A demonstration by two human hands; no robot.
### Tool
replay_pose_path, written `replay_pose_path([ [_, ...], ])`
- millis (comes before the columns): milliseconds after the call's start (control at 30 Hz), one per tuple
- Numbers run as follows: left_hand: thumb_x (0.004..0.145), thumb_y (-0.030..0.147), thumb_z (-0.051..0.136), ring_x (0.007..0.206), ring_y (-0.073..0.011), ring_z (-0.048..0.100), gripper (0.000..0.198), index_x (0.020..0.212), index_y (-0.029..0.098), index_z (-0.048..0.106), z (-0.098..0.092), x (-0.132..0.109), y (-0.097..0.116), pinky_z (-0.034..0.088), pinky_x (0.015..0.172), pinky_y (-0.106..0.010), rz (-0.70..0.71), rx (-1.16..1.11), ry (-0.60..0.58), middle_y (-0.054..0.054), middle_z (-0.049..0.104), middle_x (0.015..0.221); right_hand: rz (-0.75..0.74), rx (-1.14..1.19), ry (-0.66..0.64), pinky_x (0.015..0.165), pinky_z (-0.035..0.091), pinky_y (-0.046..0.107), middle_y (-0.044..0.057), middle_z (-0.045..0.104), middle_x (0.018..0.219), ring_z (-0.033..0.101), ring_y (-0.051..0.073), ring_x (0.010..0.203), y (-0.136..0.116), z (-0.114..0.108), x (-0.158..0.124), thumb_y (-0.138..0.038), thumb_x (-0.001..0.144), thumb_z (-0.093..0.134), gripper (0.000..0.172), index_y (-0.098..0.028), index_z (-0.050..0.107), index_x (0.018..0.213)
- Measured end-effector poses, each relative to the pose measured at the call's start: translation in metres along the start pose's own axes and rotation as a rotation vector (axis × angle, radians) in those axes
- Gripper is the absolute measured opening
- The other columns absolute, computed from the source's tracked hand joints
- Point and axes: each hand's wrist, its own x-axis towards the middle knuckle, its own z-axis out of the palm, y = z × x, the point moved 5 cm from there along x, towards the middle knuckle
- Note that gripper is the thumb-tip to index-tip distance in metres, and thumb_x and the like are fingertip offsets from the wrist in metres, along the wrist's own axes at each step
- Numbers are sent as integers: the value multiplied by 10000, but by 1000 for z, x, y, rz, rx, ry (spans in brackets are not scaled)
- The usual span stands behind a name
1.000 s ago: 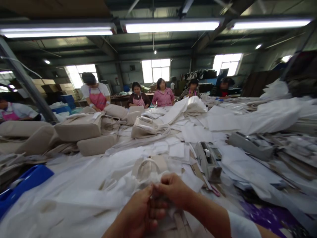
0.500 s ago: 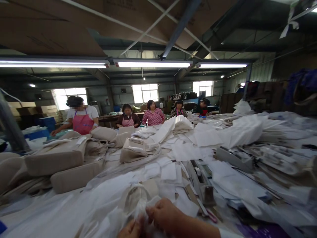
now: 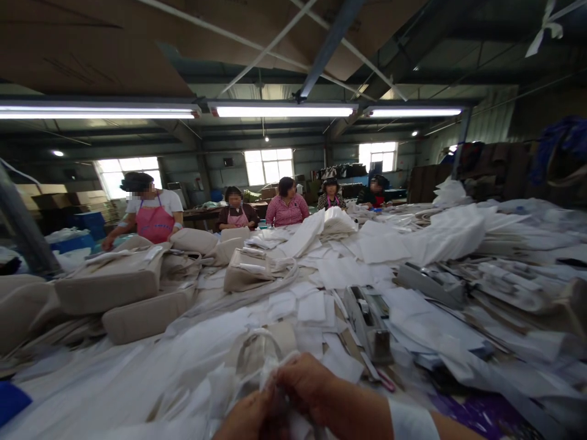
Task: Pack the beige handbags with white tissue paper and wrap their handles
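Note:
At the bottom centre my right hand (image 3: 305,385) is closed, its fingers pinching thin white wrapping (image 3: 269,368). Just left and lower, my left hand (image 3: 247,415) is closed on the same wrapping, close against the right fingers; its lower part is cut off by the frame edge. Whether the wrapping is plastic film or foam sheet I cannot tell. Right beyond my fingers a beige handbag (image 3: 287,336) shows partly, with its looped handle (image 3: 250,337) standing up and white material about it. Most of this bag is hidden by the wrapping and my hands.
Beige bags (image 3: 107,287) are piled at left, another bag (image 3: 245,269) farther ahead. Grey tape dispensers (image 3: 378,342) and white sheets (image 3: 431,330) lie to the right, with a pink-handled tool (image 3: 386,380) nearby. Several co-workers stand or sit beyond the table.
Both hands have stayed together on the wrapping, with the right hand slightly higher and more forearm showing. The view has shifted a little. A co-worker in a checked shirt has turned their head.

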Motion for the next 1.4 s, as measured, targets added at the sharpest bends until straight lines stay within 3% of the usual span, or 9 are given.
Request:
replay_pose_path([
  [233, 747, 485, 729, 458, -61, 512, 378, 880, 160, 590, 10, -26, 10, 277, 370, -115, -58, -51, 213, 23, 587, 630, -378, -676, 24, 507, 308, 220, -40, 437, 484, 393, 86, 507, -25, -6, -25, -196, 790, 549, 269, -142, 542, 527],
  [400, 811, 514, 635, 429, -48, 474, 369, 836, 151, 571, 7, -25, 15, 282, 373, -122, -37, 2, 266, 16, 579, 614, -960, -1048, 268, 892, 421, 341, 118, 650, 1013, 562, 230, 988, -58, -28, -44, -250, 836, 586, 251, -142, 668, 1047],
  [533, 852, 486, 590, 430, -45, 464, 337, 848, 151, 562, 8, -24, 15, 291, 381, -121, -39, -17, 272, 15, 571, 612, -820, -1029, 96, 816, 438, 295, 85, 693, 936, 609, 199, 888, -46, -30, -22, -309, 840, 627, 222, -152, 707, 975],
  [767, 917, 410, 526, 436, -37, 449, 263, 882, 150, 551, 4, -25, 21, 308, 379, -103, -11, -58, 298, 0, 575, 637, -529, -1031, 133, 603, 373, 221, 24, 682, 721, 580, 132, 669, -30, -39, 20, -395, 911, 523, 339, -130, 705, 803],
  [1000, 926, 401, 518, 423, -29, 427, 265, 875, 144, 553, 6, -16, 18, 296, 367, -96, -17, -33, 301, 3, 563, 622, -325, -1221, 291, 703, 429, 320, 192, 705, 891, 652, 268, 850, -11, -55, 40, -413, 882, 516, 390, -72, 704, 901],
  [1167, 936, 409, 502, 425, -36, 431, 281, 847, 147, 551, 4, -10, 15, 307, 357, -105, -57, -10, 322, 0, 568, 629, -282, -1277, 284, 757, 453, 363, 193, 703, 912, 658, 291, 877, 0, -58, 38, -411, 891, 494, 379, -93, 697, 917],
  [1267, 936, 410, 510, 423, -37, 434, 280, 847, 148, 555, 0, -9, 18, 314, 351, -109, -74, -37, 352, -3, 570, 638, -417, -1283, 380, 840, 444, 381, 192, 672, 1029, 616, 298, 979, -9, -67, 23, -436, 890, 516, 441, -78, 632, 1120],
  [1333, 938, 401, 511, 411, -34, 428, 282, 830, 145, 554, 0, -8, 19, 302, 340, -107, -104, -95, 351, -4, 560, 633, -704, -1309, 424, 917, 407, 370, 174, 633, 1125, 565, 277, 1061, -23, -66, 7, -369, 912, 511, 405, -102, 594, 1205],
  [1400, 940, 393, 511, 400, -31, 424, 292, 802, 138, 548, 1, -6, 20, 287, 330, -106, -147, -176, 324, -5, 548, 626, -1016, -1395, 314, 919, 385, 352, 131, 636, 1099, 555, 242, 1025, -31, -56, -5, -275, 940, 472, 309, -166, 621, 1188],
])
